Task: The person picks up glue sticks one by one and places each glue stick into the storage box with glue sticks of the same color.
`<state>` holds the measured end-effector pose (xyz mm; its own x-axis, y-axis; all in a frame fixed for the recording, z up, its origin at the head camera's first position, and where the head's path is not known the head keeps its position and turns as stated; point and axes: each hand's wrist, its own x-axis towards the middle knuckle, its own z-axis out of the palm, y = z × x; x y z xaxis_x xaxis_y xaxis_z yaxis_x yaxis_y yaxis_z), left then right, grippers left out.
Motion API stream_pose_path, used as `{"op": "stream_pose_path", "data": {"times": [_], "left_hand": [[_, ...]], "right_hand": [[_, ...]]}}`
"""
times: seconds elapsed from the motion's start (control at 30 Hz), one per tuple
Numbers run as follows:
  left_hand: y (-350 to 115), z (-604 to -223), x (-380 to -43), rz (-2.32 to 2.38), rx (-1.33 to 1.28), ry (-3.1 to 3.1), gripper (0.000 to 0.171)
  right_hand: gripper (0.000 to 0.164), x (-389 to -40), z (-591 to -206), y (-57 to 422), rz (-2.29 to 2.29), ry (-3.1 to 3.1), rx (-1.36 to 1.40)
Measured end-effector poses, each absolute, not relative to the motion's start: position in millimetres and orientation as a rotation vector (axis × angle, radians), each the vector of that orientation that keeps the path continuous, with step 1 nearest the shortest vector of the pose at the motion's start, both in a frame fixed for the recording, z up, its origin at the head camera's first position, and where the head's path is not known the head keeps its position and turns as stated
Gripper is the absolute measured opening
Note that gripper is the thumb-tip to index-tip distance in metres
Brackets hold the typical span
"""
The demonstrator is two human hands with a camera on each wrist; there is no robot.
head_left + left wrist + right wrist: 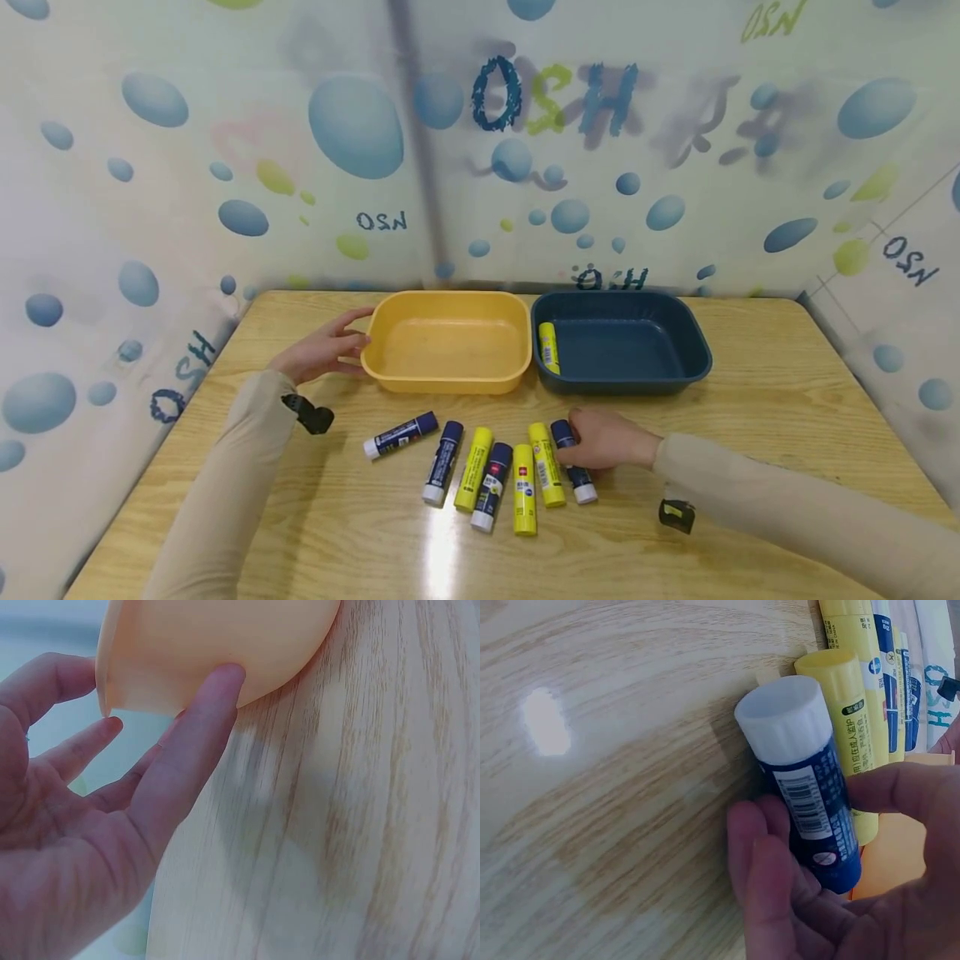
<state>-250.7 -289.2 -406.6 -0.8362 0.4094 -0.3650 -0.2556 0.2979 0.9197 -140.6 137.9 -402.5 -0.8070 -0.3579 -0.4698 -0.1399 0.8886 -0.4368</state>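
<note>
My right hand (609, 439) holds a dark blue glue stick (810, 787) with a white cap, thumb on one side and curled fingers on the other. This glue stick lies at the right end of a loose row on the table. A yellow glue stick (547, 465) lies right beside it. At the left end of the yellow-orange tray (450, 386), my left hand (322, 348) touches the outer wall and rim with fairly straight, spread fingers. Inside the dark blue tray (622, 387), a yellow glue stick (549, 348) leans along the left wall.
Further left lie yellow glue sticks (474, 469) (525, 490) and dark blue ones (492, 487) (443, 462); another dark blue glue stick (401, 435) lies slanted. Both trays stand side by side at the back of the wooden table (360, 533), before a patterned curtain (480, 200).
</note>
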Motion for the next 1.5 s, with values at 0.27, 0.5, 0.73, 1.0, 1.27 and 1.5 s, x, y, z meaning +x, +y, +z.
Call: {"op": "stream_pose_path", "data": {"times": [0.27, 0.5, 0.73, 1.0, 1.27, 1.5], "left_hand": [[-288.5, -405.8, -250.5, 1.581, 0.136, 2.02, 0.066], [-289.0, -405.3, -250.4, 1.584, 0.128, 2.018, 0.066], [-288.5, -403.9, -248.6, 1.586, 0.145, 2.015, 0.066], [-289.5, -403.8, -246.6, 1.583, 0.146, 2.008, 0.066], [-286.6, -401.4, -246.0, 1.577, 0.155, 2.01, 0.067], [-287.6, -400.8, -246.7, 1.585, 0.164, 1.997, 0.069]], "right_hand": [[0.043, -141.7, -397.7, 138.1, -0.585, 2.475, -0.321], [0.045, -144.7, -387.6, 133.7, -0.591, 2.472, -0.326], [0.039, -146.8, -378.0, 128.9, -0.606, 2.485, -0.354], [0.029, -152.6, -360.9, 123.0, -0.642, 2.489, -0.402], [0.029, -164.2, -344.5, 115.9, -0.668, 2.482, -0.438], [0.034, -175.4, -333.9, 104.2, -0.704, 2.496, -0.449]]}}
